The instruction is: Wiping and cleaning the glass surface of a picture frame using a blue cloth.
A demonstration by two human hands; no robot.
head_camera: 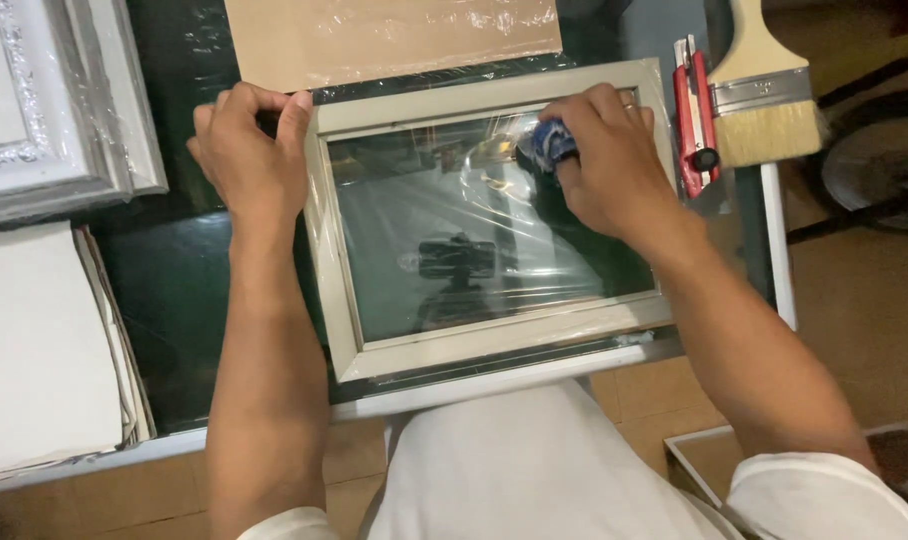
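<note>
- I take this for a framing workshop: a glass-topped bench (pixel 174 290).
- Stacked silver frames (pixel 64 110) and white boards (pixel 44 350) at my left.
- 1 paintbrush (pixel 764 90), 1 red utility knife (pixel 694 115).

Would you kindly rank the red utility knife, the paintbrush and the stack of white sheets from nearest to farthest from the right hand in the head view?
From the right hand:
1. Red utility knife, just to its right on the table edge.
2. Paintbrush, further right, beyond the knife.
3. Stack of white sheets, far across at the left, past the picture frame.
</note>
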